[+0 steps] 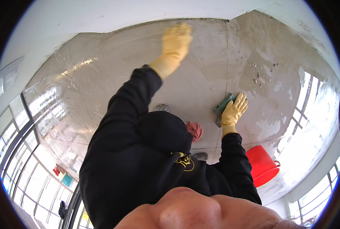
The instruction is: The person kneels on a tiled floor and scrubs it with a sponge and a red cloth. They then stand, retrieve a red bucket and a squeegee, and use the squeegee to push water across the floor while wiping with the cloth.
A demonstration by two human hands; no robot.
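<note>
My left hand [176,40], in a yellow rubber glove, reaches far out over the wet grey floor [200,65] near the wall's base. Motion smears its fingers, and I cannot make out anything in them. My right hand [234,111], gloved the same way, rests to the right with its fingers stretched out. Under and beside it lies a dark green, flat-sided tool [224,104], partly covered by the glove; its exact kind is unclear. A crumpled reddish cloth [194,131] lies on the floor between my covered feet.
A red bucket [261,165] is by my right forearm. Small bits of debris and puddles [259,72] spot the floor at the right. A white wall [139,13] borders the far side; tall windows [23,164] stand at the left.
</note>
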